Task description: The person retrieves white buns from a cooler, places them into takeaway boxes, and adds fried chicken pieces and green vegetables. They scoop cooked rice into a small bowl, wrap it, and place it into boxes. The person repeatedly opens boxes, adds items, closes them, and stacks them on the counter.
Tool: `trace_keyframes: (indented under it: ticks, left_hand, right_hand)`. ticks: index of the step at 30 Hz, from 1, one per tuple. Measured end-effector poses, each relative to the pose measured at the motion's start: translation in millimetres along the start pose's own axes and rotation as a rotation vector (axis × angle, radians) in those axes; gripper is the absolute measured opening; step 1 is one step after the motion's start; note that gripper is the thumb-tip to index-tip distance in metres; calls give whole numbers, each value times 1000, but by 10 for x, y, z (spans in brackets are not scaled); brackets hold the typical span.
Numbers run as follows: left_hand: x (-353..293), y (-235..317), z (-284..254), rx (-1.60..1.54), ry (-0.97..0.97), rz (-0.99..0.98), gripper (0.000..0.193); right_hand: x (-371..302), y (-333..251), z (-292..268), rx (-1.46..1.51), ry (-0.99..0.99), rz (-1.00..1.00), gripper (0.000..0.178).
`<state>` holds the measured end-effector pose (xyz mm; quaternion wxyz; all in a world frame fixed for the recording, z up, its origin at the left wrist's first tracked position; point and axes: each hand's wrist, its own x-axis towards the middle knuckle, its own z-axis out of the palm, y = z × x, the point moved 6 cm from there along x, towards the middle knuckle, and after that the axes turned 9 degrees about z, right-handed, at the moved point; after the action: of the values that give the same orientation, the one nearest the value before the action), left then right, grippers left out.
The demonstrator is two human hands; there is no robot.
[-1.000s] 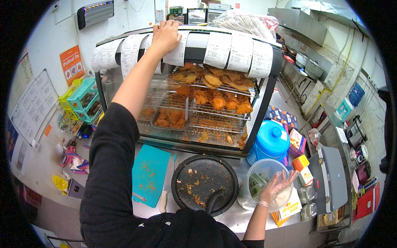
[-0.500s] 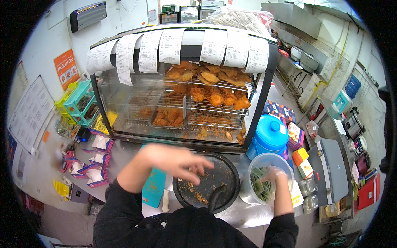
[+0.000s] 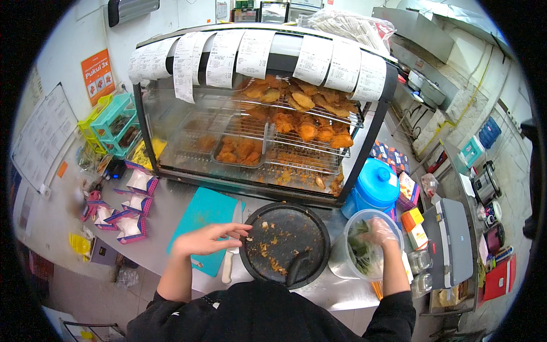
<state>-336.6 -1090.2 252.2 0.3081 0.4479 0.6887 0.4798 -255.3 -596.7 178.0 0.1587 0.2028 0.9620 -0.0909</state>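
My left hand (image 3: 212, 239) is bare and open, its fingers stretched out over the white-handled knife (image 3: 227, 267) and the left rim of a black round stone mortar (image 3: 288, 228). Golden-brown crumbs lie scattered in the mortar, and a dark pestle (image 3: 297, 270) leans at its near side. Inside a clear plastic tub (image 3: 341, 251), my right hand (image 3: 380, 232), in a clear disposable glove, is closed on long green leaves (image 3: 360, 251); its fingertips are partly hidden and blurred. Under the knife blade lies a teal cutting board (image 3: 200, 214) with a few crumbs.
A glass warming cabinet (image 3: 250, 188) with fried pieces on racks stands across the back, receipts (image 3: 224, 57) hanging from its top. Beside the tub is a blue lidded bucket (image 3: 376, 179). Paper food boxes (image 3: 132, 225) with white paper sit at left. A grey case (image 3: 458, 242) stands at right.
My left hand has drawn back leftward from above the mortar to its left rim, uncovering the knife and board. My right hand stays in the tub, where the leaves have shifted.
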Motion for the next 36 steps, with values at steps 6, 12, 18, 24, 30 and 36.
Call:
trace_keyframes:
  ticks: [6, 12, 18, 24, 30, 36]
  left_hand:
    - [-266, -232, -30, -18, 68, -81, 54]
    - [-80, -450, 72, -234, 8, 24, 62]
    - [28, -328, 2, -364, 240, 301, 77]
    - [-1012, -943, -526, -717, 317, 59, 63]
    - [-2452, -1820, -1259, -714, 637, -106, 57]
    - [-3452, -2103, -1722, -723, 805, -49, 51]
  right_hand:
    - [-319, 399, -210, 84, 228, -67, 34]
    - [-867, 244, -780, 848, 403, 115, 18]
    - [-1072, -2442, -437, 862, -163, -443, 22]
    - [-1026, -4901, 317, 688, -231, -612, 31]
    - [-1231, -6637, 944, 506, -134, -714, 43]
    - [-1100, -7506, 1190, 436, -268, -813, 36]
